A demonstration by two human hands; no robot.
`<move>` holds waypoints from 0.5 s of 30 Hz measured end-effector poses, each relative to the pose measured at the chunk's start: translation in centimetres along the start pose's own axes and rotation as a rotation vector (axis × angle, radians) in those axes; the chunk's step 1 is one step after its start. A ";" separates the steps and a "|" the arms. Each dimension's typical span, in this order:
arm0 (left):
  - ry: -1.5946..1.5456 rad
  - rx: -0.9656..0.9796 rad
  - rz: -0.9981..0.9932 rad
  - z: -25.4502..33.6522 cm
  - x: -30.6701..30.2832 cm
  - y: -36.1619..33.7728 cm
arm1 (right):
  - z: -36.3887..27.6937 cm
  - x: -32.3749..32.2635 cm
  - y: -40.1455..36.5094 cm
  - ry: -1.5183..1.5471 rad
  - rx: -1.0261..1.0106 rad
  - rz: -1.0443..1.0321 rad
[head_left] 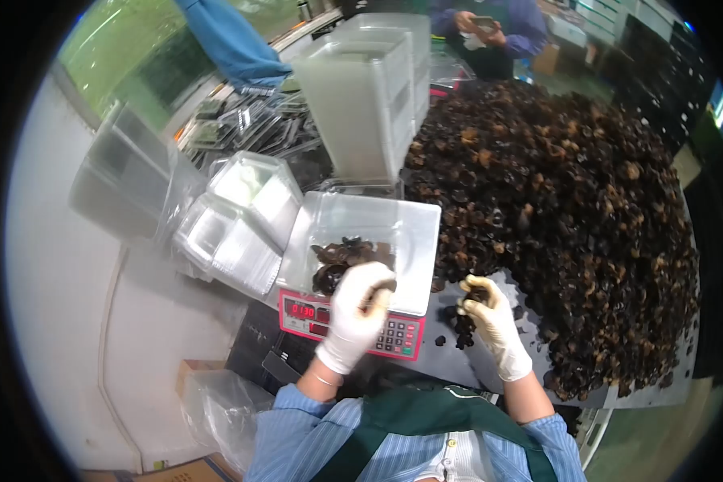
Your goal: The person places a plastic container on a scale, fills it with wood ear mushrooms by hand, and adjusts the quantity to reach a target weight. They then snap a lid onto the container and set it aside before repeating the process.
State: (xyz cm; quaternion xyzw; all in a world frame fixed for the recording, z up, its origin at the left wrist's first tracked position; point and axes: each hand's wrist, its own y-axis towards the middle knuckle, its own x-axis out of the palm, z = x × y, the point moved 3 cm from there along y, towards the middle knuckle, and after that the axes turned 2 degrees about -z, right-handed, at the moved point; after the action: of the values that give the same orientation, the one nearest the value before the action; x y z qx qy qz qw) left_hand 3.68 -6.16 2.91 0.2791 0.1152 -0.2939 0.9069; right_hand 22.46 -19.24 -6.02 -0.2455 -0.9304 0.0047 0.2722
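My left hand (357, 309), in a white glove, is at the front of a clear plastic box (353, 210) on a red and white digital scale (420, 277). Its fingers are curled round a dark piece. Several dark, curled pieces (347, 257) that look like dried fungus lie in the box. To the right, my right hand (492, 320), gloved too, pinches a small bunch of dark pieces (464, 328) over the grey table (502, 283). The scale's lit display (301, 311) faces me.
A large heap of dark pieces (562, 217) covers the right side. Tall stacks of clear boxes (357, 104) stand behind the scale, with stacked lids (233, 241) at its left. At the back, a person (490, 32) holds a phone.
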 end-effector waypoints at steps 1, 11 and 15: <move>0.115 0.072 0.080 -1.0 -2.1 0.7 | -0.6 2.5 1.0 -0.086 -0.009 -0.033; 0.550 0.014 -0.102 -9.1 -6.2 1.8 | 2.0 16.9 6.1 -1.657 -0.803 -0.508; 0.233 -0.010 0.059 -9.0 -8.0 1.8 | 0.0 17.0 6.3 -1.434 -0.589 -0.504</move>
State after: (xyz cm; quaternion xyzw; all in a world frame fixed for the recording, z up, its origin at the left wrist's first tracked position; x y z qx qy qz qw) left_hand -2.02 3.98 -0.72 0.3099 0.2129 -0.2320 0.8971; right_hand 12.88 -5.90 1.67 -0.0277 -0.8689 -0.1457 -0.4723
